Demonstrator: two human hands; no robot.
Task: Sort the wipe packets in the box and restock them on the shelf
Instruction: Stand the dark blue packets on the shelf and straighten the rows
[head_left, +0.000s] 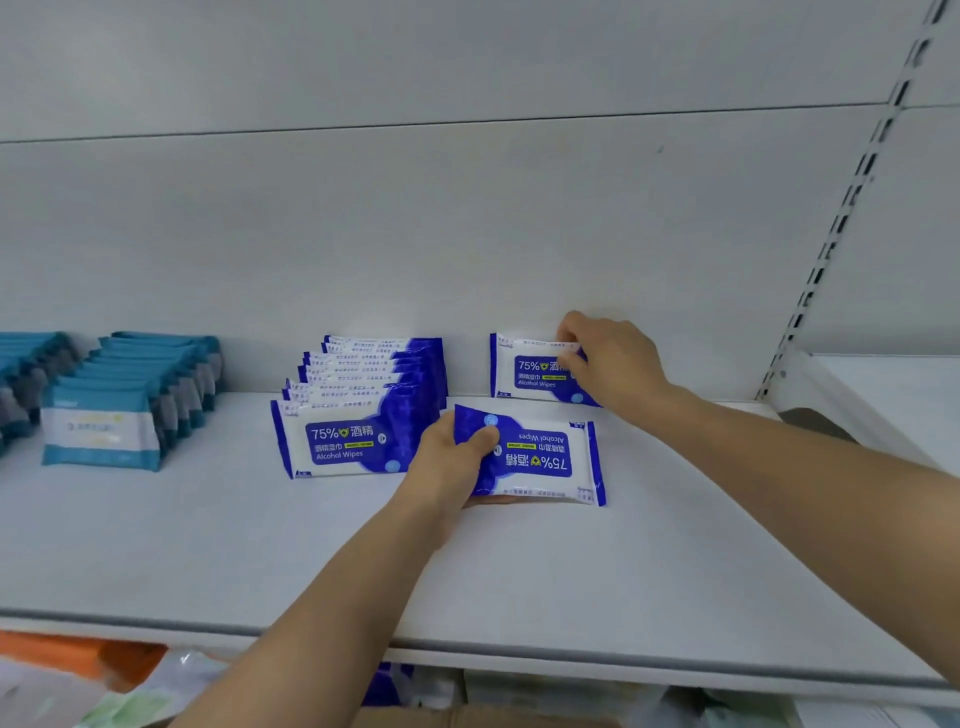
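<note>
On the white shelf (208, 545) stands a row of several blue-and-white alcohol wipe packets (358, 410), leaning one behind another. To its right, a single packet (530, 371) stands upright against the back wall; my right hand (608, 364) pinches its top right corner. My left hand (457, 462) grips the left end of another blue packet (540, 460), held upside down just above the shelf in front of the standing one.
Two rows of teal-and-white wipe packets (130, 395) stand at the left of the shelf. A slotted upright (852, 197) runs along the right. Below the shelf edge, a cardboard box (467, 717) and loose packets (130, 691) show blurred.
</note>
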